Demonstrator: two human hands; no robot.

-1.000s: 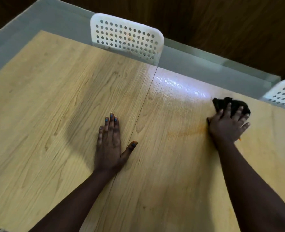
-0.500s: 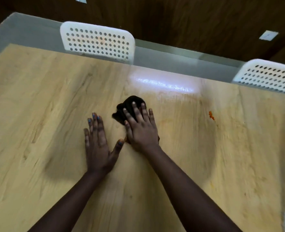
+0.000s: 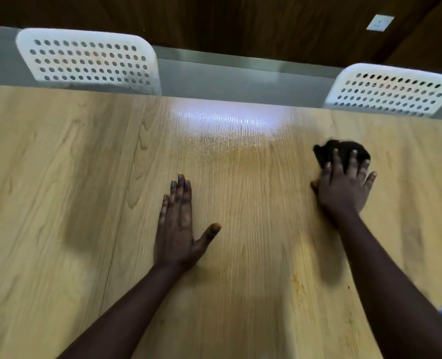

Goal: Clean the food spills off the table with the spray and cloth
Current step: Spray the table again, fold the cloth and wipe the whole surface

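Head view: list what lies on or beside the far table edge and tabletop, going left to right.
Left white chair → left hand flat on the table → right hand pressing the black cloth → right white chair.

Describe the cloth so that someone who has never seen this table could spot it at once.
Start at the wooden table and look toward its far edge, near the right-hand white perforated chair. In front of that chair, the right hand presses down on a small bunched cloth, which pokes out past the fingers. It is the only black thing on the pale wood.
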